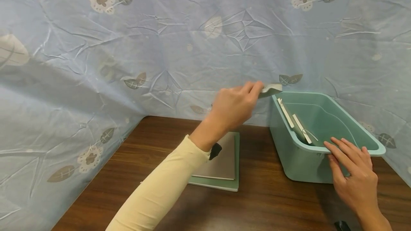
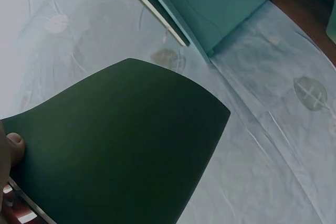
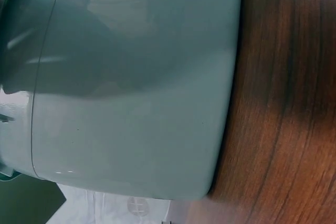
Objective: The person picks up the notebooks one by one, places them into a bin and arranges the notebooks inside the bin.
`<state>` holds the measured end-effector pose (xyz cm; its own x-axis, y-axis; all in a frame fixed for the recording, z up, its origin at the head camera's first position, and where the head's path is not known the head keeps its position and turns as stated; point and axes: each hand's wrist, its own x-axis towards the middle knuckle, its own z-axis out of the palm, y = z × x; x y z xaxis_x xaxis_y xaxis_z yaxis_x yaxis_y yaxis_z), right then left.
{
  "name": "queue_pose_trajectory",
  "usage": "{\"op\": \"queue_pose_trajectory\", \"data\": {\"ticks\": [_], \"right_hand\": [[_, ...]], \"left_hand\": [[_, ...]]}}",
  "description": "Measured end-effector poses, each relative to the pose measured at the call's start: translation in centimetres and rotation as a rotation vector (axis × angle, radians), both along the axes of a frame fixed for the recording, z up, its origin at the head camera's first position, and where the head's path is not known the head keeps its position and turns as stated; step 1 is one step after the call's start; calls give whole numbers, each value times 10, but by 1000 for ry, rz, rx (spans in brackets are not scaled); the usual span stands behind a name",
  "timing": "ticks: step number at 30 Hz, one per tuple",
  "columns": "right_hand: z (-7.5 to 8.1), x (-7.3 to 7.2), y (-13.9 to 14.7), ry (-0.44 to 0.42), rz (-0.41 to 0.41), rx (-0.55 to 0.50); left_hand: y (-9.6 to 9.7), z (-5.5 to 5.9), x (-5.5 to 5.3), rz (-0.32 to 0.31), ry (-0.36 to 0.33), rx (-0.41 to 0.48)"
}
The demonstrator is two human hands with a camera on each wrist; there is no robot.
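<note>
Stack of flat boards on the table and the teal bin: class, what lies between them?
Only bare brown table separates the stack of boards from the teal bin; the head view shows it.

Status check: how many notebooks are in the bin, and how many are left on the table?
Two notebooks already stand inside the teal bin. The left hand holds a third notebook at its rim; the right hand steadies the bin. Two more lie stacked on the table.

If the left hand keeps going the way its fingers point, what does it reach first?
The left hand points right, toward the teal bin. The notebook it pinches would likely meet the bin's far-left rim corner first, though depth is hard to judge.
</note>
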<state>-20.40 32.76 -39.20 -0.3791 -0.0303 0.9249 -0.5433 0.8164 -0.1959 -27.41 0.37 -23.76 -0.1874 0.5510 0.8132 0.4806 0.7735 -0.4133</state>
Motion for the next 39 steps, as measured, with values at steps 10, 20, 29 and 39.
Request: {"op": "queue_pose_trajectory", "data": {"ticks": [10, 20, 29, 39], "right_hand": [[-1, 2, 1, -16, 4, 1], [0, 0, 0, 7, 15, 1], [-1, 0, 1, -23, 13, -1], [0, -1, 2, 17, 22, -3]], "left_hand": [[25, -5, 4, -43, 10, -77], [47, -13, -1, -108, 141, -106], [49, -11, 0, -129, 127, -146], [66, -8, -4, -161, 127, -172]]}}
